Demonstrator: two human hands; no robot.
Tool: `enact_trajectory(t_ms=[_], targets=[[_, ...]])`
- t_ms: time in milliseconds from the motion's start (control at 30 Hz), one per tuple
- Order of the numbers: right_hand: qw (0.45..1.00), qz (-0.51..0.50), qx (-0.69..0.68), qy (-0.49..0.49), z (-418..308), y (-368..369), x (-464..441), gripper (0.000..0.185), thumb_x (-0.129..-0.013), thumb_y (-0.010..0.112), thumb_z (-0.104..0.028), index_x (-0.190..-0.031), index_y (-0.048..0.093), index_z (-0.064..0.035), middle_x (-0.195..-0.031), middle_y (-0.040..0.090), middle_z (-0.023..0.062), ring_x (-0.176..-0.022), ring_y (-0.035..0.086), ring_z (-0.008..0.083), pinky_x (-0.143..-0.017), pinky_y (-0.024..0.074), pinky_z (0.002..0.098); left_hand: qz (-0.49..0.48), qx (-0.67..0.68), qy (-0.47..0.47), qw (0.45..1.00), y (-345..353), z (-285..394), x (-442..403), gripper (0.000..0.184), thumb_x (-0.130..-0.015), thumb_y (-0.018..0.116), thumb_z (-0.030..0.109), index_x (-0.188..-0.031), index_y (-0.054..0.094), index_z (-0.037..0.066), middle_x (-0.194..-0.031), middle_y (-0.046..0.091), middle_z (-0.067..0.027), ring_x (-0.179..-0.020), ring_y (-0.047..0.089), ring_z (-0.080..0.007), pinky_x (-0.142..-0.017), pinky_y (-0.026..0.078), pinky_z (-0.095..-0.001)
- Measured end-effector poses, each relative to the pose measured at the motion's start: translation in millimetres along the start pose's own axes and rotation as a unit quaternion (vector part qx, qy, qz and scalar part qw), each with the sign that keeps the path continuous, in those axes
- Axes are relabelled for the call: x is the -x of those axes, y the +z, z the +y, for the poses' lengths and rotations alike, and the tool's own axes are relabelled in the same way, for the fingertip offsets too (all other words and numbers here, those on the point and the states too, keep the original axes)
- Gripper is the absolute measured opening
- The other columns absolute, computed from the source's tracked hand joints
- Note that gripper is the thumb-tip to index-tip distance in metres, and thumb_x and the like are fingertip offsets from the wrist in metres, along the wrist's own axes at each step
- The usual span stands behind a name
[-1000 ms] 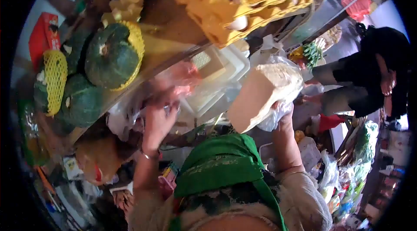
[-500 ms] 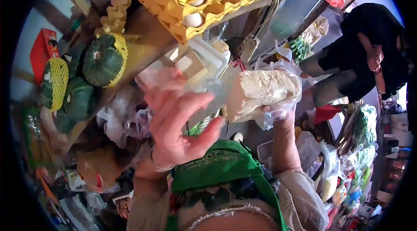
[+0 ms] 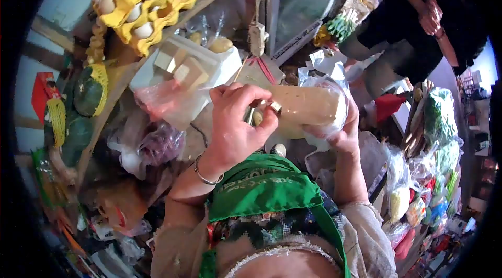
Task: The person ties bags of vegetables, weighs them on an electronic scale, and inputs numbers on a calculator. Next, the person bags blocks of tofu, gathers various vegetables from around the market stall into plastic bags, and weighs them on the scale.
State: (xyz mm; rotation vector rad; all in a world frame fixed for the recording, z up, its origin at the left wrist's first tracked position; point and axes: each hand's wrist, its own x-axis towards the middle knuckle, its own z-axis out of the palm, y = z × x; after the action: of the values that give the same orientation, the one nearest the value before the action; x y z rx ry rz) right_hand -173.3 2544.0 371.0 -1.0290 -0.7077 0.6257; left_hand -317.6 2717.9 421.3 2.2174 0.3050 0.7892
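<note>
A pale beige block of tofu (image 3: 306, 104) lies level in front of my chest, with a clear plastic bag (image 3: 334, 101) around its right end. My right hand (image 3: 345, 129) supports that end, fingers wrapped under the bag. At the bare left end is my left hand (image 3: 243, 116), thumb and fingers curled together against the block's edge. A ring-like shiny band shows near its fingertips, and the exact contact is partly hidden by the fingers. More pale blocks (image 3: 189, 74) sit in a white box (image 3: 222, 66) beyond my left hand.
Yellow trays (image 3: 130, 8) of eggs are stacked on a ledge at upper left, near green pumpkins (image 3: 89, 92). Plastic bags (image 3: 151, 144) hang below the ledge. A person in dark clothes (image 3: 402, 16) stands at upper right. Bagged vegetables (image 3: 439, 116) line the right side.
My left hand has moved from open in the air to the block's left end, its fingers curling in. The block has turned to show a smoother face. The view has shifted.
</note>
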Motion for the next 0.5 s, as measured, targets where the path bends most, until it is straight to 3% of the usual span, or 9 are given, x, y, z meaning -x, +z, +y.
enact_trajectory(t_ms=[33,100,133,200,267,333,400,433,500], targets=[[1.000,0.004,-0.013,-0.005,-1,-11,3,0.081,-0.057,0.086,-0.015,-0.128,0.049,0.0003,-0.120,0.058,0.0074,-0.111,0.055,0.0178,-0.098,0.0417,0.0343,0.004,0.026,0.005,1.000,8,-1,-2,0.021,-0.068,0.068,0.004,-0.088,0.062,0.007,-0.077,0.063,-0.0017,-0.070,0.059,-0.0151,-0.078,0.040,-0.0315],[0.999,0.022,0.039,0.000,-6,-29,9,0.081,-0.056,0.086,-0.012,-0.127,0.049,0.0002,-0.119,0.060,0.0069,-0.109,0.056,0.0172,-0.097,0.0434,0.0339,-0.015,0.144,-0.141,0.979,17,14,-2,0.016,-0.073,0.065,0.000,-0.088,0.063,0.004,-0.078,0.064,-0.0013,-0.070,0.061,-0.0108,-0.074,0.045,-0.0263],[0.999,0.046,-0.011,0.017,-15,-29,11,0.081,-0.056,0.087,-0.010,-0.127,0.049,0.0000,-0.117,0.061,0.0064,-0.107,0.058,0.0170,-0.096,0.0453,0.0340,-0.069,0.293,-0.182,0.936,18,12,-4,0.015,-0.076,0.064,-0.001,-0.092,0.063,0.002,-0.081,0.065,-0.0033,-0.071,0.061,-0.0106,-0.073,0.047,-0.0253],[0.996,0.072,-0.052,0.028,-10,-46,18,0.084,-0.053,0.085,-0.010,-0.128,0.048,0.0008,-0.117,0.061,0.0094,-0.107,0.059,0.0202,-0.096,0.0463,0.0359,-0.135,0.546,-0.310,0.766,19,9,-6,0.015,-0.084,0.061,-0.002,-0.099,0.061,-0.001,-0.087,0.067,-0.0073,-0.074,0.062,-0.0103,-0.072,0.051,-0.0234],[0.992,0.096,-0.055,0.056,-5,-64,24,0.086,-0.051,0.082,-0.011,-0.128,0.046,0.0018,-0.117,0.060,0.0125,-0.108,0.059,0.0233,-0.096,0.0467,0.0374,-0.130,0.532,-0.311,0.777,27,15,-8,0.017,-0.085,0.062,-0.002,-0.101,0.060,-0.002,-0.091,0.068,-0.0110,-0.076,0.064,-0.0123,-0.072,0.052,-0.0249],[0.990,0.121,-0.064,0.031,8,-79,35,0.080,-0.057,0.080,-0.010,-0.129,0.046,0.0013,-0.116,0.060,0.0127,-0.106,0.060,0.0243,-0.094,0.0482,0.0383,-0.123,0.516,-0.309,0.789,22,33,-16,0.019,-0.085,0.063,-0.001,-0.103,0.059,-0.002,-0.094,0.068,-0.0147,-0.077,0.065,-0.0142,-0.073,0.053,-0.0263],[0.981,0.157,-0.101,0.051,14,-90,46,0.079,-0.059,0.080,-0.011,-0.130,0.045,0.0011,-0.117,0.060,0.0131,-0.106,0.060,0.0248,-0.094,0.0485,0.0391,-0.235,0.473,-0.279,0.802,1,70,-30,0.019,-0.087,0.062,0.000,-0.105,0.058,-0.003,-0.099,0.068,-0.0190,-0.080,0.067,-0.0177,-0.074,0.055,-0.0292],[0.975,0.175,-0.120,0.062,16,-94,51,0.079,-0.061,0.079,-0.012,-0.130,0.044,0.0010,-0.117,0.059,0.0133,-0.106,0.060,0.0250,-0.094,0.0487,0.0394,-0.229,0.472,-0.281,0.804,2,72,-29,0.019,-0.087,0.062,0.000,-0.105,0.058,-0.003,-0.099,0.068,-0.0190,-0.080,0.067,-0.0177,-0.074,0.055,-0.0292],[0.961,0.212,-0.156,0.085,21,-102,58,0.078,-0.063,0.079,-0.013,-0.131,0.043,0.0008,-0.118,0.059,0.0136,-0.106,0.060,0.0256,-0.093,0.0490,0.0402,-0.307,0.573,-0.069,0.757,9,78,-28,0.028,-0.086,0.062,-0.001,-0.113,0.056,-0.006,-0.106,0.065,-0.0202,-0.086,0.066,-0.0185,-0.077,0.054,-0.0283]])
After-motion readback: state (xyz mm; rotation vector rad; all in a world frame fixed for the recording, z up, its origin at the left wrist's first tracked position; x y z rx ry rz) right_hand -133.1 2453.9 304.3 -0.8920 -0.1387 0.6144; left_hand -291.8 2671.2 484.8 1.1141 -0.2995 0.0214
